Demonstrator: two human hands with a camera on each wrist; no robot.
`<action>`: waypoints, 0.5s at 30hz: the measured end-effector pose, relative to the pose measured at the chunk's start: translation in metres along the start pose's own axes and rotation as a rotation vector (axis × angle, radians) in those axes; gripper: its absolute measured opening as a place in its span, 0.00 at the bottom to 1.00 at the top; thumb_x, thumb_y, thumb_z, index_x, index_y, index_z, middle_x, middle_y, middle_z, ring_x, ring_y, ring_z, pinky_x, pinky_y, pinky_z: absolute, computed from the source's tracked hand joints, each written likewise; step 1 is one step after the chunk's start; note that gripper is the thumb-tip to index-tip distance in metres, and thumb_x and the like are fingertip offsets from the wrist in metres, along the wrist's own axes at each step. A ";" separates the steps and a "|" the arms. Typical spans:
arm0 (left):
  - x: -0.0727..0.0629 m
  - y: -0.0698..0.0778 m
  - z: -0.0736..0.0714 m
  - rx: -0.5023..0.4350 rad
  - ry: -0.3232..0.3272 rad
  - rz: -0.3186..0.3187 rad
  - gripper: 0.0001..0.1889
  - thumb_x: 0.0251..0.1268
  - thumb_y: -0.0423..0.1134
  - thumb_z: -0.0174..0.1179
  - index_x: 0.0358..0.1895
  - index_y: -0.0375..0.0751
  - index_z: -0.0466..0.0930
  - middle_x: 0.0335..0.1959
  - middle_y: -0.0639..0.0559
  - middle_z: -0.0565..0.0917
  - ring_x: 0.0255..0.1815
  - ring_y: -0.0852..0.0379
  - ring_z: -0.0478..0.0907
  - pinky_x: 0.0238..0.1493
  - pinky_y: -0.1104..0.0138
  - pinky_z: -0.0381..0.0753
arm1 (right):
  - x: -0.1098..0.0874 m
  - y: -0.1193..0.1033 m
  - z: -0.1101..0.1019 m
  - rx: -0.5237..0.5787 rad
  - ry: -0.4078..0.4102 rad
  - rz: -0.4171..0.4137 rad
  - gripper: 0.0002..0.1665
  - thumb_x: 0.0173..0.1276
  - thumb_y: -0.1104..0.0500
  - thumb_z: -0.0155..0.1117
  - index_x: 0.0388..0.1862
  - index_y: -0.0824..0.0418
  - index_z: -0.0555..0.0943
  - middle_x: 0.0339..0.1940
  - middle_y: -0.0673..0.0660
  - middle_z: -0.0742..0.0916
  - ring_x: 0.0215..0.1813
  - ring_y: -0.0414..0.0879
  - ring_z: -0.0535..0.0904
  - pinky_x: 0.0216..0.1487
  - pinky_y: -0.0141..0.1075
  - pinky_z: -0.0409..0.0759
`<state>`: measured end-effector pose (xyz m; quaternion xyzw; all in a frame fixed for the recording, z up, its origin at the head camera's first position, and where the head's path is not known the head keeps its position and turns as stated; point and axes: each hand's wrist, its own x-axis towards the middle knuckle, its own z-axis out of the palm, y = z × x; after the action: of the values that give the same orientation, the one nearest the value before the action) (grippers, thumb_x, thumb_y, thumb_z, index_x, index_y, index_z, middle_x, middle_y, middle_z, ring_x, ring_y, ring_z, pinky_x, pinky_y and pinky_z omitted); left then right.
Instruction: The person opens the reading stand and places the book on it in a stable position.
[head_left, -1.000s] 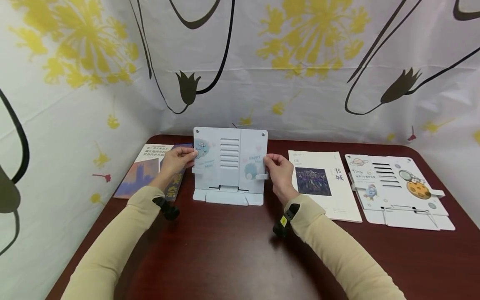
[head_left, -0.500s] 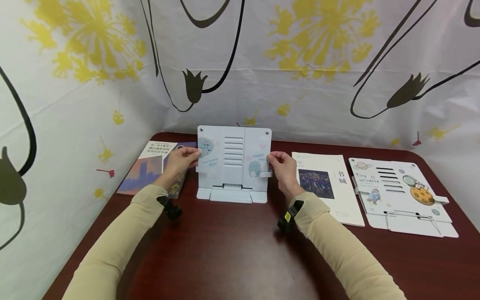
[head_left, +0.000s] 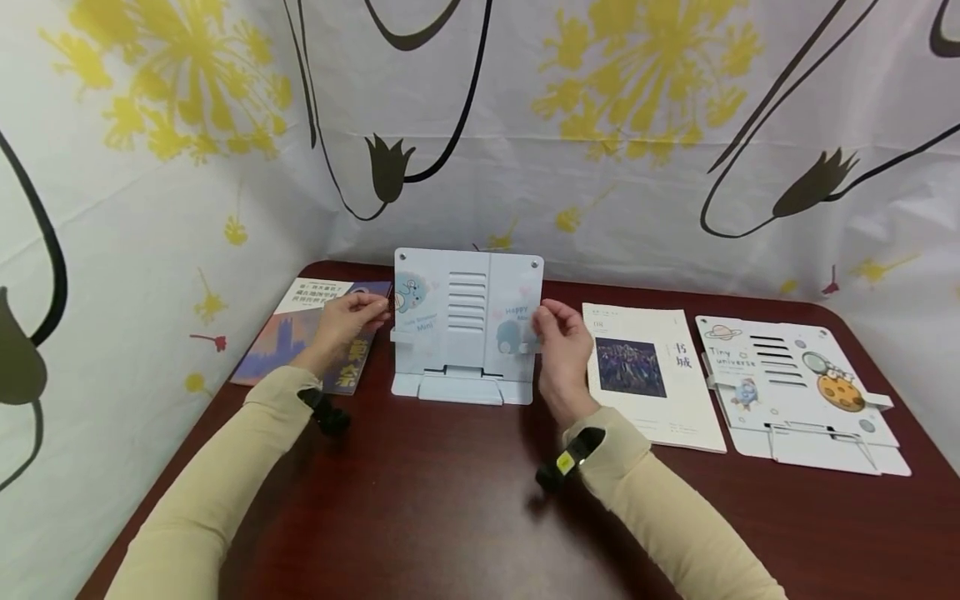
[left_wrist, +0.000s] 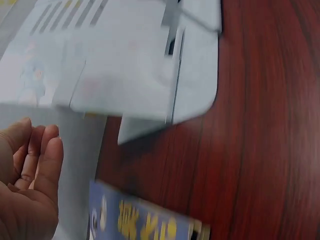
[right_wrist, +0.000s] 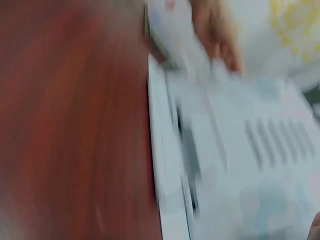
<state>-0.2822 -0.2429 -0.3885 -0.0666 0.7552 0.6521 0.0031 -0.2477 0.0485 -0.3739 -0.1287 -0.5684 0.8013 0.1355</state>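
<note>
A white bookstand (head_left: 465,317) with slots and pale blue cartoon prints stands propped up at the back of the table. My left hand (head_left: 341,329) is just off its left edge, fingers loosely bent with nothing between them; the left wrist view shows a gap between these fingers (left_wrist: 49,167) and the panel. By the right edge is my right hand (head_left: 564,354), its fingertips overlapping the side clip in the head view. Only a sliver of that hand enters the blurred right wrist view, so contact with the panel is hard to judge.
Partly behind the left hand lie overlapping books (head_left: 281,342). To the right rests a cream book (head_left: 667,408) with a dark picture. Beyond it, a second bookstand (head_left: 795,383) with planet prints lies nearly flat. A patterned cloth (head_left: 480,100) hangs behind the dark red table (head_left: 450,500).
The left hand has let go of the bookstand and moved away leftward. The right hand has shifted slightly toward me, its fingers loosened from the edge. The bookstand stays propped up.
</note>
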 end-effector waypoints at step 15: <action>-0.007 -0.024 -0.095 0.275 0.272 -0.028 0.21 0.66 0.39 0.58 0.55 0.26 0.74 0.19 0.73 0.74 0.24 0.77 0.75 0.29 0.80 0.77 | -0.094 0.037 0.082 0.126 -0.399 0.423 0.20 0.65 0.72 0.56 0.56 0.76 0.72 0.44 0.60 0.85 0.41 0.40 0.82 0.54 0.35 0.78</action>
<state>-0.2651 -0.3393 -0.3973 -0.1635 0.8297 0.5276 -0.0808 -0.1927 -0.0688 -0.3775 -0.0758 -0.4936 0.8548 -0.1411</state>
